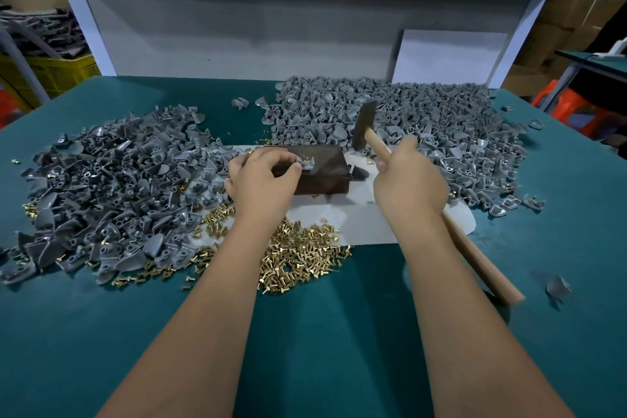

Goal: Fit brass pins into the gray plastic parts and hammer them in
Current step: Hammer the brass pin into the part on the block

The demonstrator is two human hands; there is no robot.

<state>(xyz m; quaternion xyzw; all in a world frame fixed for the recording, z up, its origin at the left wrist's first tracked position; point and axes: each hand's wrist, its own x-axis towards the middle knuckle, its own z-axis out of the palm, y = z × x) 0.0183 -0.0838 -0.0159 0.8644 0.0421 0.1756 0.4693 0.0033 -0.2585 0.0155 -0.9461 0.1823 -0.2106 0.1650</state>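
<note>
My left hand (263, 176) pinches a small gray plastic part (307, 163) with brass pins standing in it, and holds it down on a dark metal block (325, 173). My right hand (407, 180) grips the wooden handle of a hammer (364, 125). The dark hammer head hangs raised just above and to the right of the block. A heap of loose brass pins (298, 254) lies near the table's front, between my forearms.
A large pile of gray parts (112, 187) covers the left of the green table (305, 332), and a bigger pile (407, 119) fills the back right. White paper (356, 224) lies under the block. One stray gray part (558, 287) lies at right.
</note>
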